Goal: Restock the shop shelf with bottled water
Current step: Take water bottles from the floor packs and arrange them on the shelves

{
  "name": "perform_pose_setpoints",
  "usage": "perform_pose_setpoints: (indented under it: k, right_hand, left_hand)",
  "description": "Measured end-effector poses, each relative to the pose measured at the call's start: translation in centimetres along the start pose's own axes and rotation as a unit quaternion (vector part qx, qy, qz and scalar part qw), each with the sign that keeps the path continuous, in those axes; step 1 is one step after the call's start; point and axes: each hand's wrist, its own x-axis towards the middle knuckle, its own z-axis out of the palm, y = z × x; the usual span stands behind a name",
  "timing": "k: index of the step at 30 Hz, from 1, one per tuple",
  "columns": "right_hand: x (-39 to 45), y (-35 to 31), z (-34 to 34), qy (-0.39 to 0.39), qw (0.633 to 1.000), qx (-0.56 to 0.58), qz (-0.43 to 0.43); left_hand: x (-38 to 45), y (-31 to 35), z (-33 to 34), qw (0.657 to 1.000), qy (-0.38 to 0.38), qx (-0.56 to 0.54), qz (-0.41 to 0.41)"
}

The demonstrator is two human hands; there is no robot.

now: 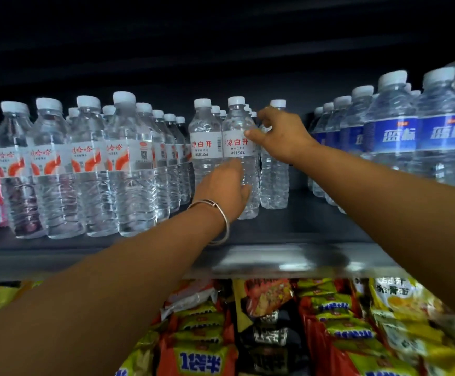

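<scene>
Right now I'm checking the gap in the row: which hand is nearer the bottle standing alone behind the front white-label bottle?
The right hand. It curls round that rear bottle near its shoulder. The left hand is lower and further left, holding the front bottle.

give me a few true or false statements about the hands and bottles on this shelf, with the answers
1. Both hands touch the same white-label bottle. True: the left hand is on its lower body and the right hand near its label.
2. The left wrist wears a bracelet. True.
3. The blue-label bottles stand to the left of the hands. False: they stand to the right; the orange-label bottles are on the left.
4. The bottle being handled has no cap. False: it has a white cap.
5. The shelf below the water holds more bottles. False: snack packets lie under it.
</scene>
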Motion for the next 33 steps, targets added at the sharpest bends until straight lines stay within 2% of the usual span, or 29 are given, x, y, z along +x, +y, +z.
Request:
perform_pose_setpoints:
  k: [4,9,11,14,17,24,30,33]
  right_hand:
    - [-4.6,-0.9,-0.9,0.026,0.995,-0.07,-0.072]
    - [-13.9,-1.2,-1.6,0.035,0.981,-0.112,-0.153]
    - [-18.5,-0.8,-1.3,0.025,0.98,-0.122,-0.154]
    - [-25.5,0.5,0.1,-0.013,0.981,-0.145,-0.127]
    - [-32.4,2.9,2.2,-0.083,0.979,-0.163,-0.087]
    - [-49.7,11.2,8.0,-0.252,0.957,-0.136,0.044]
    - [-66.4,19.8,16.6,-0.389,0.9,-0.105,0.166]
    - [-74.4,23.7,21.5,-0.427,0.872,-0.091,0.223]
  left_hand:
    - [-3.7,1.2,-1.2,0.994,0.045,-0.004,0.104]
    - [-11.5,2.0,-0.9,0.982,0.004,-0.045,0.184]
    - [-15.1,2.0,0.2,0.978,-0.034,-0.062,0.194]
    - [-20.8,2.2,3.3,0.968,-0.123,-0.091,0.201]
    - [-26.2,2.3,7.9,0.948,-0.232,-0.084,0.2]
    - [-39.9,1.4,21.6,0.863,-0.47,-0.095,0.161]
    - [-53.8,-0.4,34.5,0.805,-0.578,-0.039,0.131]
    - [-60.4,-1.7,40.9,0.785,-0.608,-0.032,0.117]
